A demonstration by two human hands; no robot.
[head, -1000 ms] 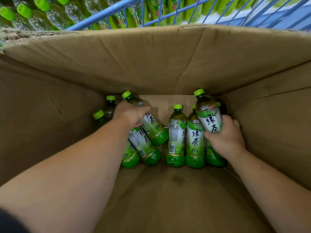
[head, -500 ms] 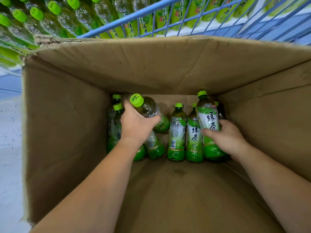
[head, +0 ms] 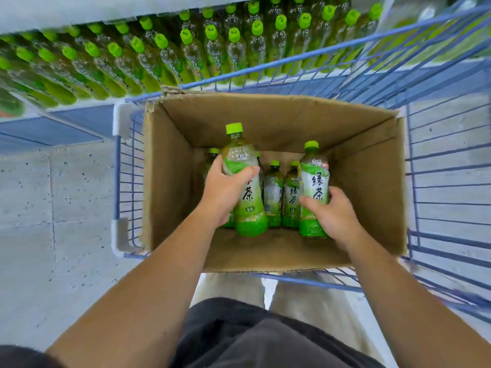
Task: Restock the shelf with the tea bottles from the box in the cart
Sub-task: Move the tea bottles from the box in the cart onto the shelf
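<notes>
A grey tiled floor (head: 53, 187) is running under a blue wire cart (head: 117, 181), and beyond it a shelf (head: 79, 107) is showing packed rows of green-capped bottles (head: 212, 49). A cardboard box (head: 372, 181) is sitting open in the cart.

The left hand (head: 223, 192) is gripping one tea bottle (head: 248, 203) around the upper body, fingers and thumb curled round it. The right hand (head: 334, 216) is gripping a second bottle (head: 314, 176) lower down, round its label. Both bottles are upright and inside the box, their caps riding higher than the others, so they are probably being lifted out; neither is clearing the rim yet.

The job is looking well advanced but unfinished. The shelf is appearing nearly full, and most of the box floor is lying bare. Apart from the two in hand, at least three bottles are waiting against the far wall: two in the middle (head: 273, 192) and one at the left (head: 212, 155).

The left hand and its bottle are covering whatever is standing behind them, so the exact count is staying uncertain. The shelf rows are blurring, and the frame is cutting them off at both sides, so any open gap for these bottles is hard to make out.
</notes>
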